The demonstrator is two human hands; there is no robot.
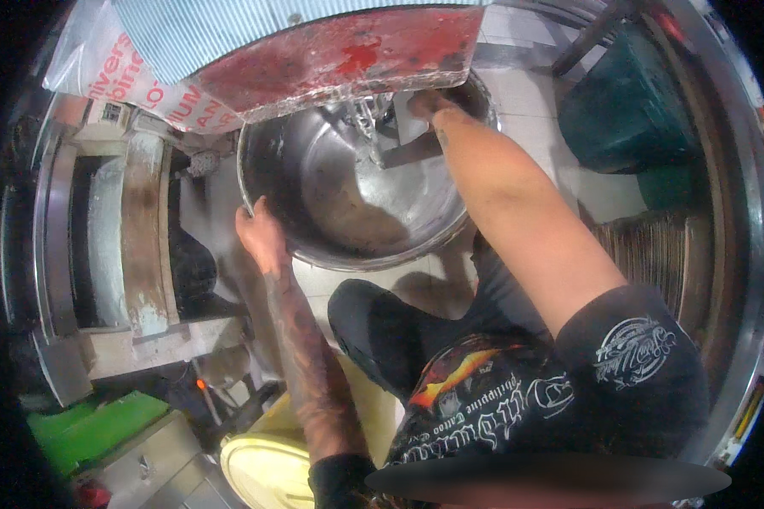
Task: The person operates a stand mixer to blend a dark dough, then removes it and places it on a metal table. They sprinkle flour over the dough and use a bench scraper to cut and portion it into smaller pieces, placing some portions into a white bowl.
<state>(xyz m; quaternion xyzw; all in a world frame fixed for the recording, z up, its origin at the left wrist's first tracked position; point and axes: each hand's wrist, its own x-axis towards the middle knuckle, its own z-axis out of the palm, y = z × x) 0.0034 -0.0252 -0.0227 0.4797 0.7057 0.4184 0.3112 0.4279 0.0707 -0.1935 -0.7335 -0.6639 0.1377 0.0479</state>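
A large round metal mixing bowl (331, 191) stands before me under the worn red head of a machine (356, 60), apparently a mixer. My left hand (262, 234) grips the bowl's rim at the left, with the thumb over the edge. Deep inside, at the far right of the bowl, is my right hand (428, 107), partly in shadow beneath the red head. A flat grey piece (412, 126) shows beside its fingers; whether the hand holds it is unclear. A metal mixing arm (364, 124) with whitish residue hangs near the bowl's middle. Brownish residue marks the bowl's bottom.
A printed plastic sack (146, 83) and light-blue ribbed material (280, 22) lie over the machine. Left stands equipment with a worn roller-like part (145, 223). A yellow lidded bin (267, 467) is at lower left, a dark green bin (630, 108) at upper right, a ribbed stack (649, 254) below it.
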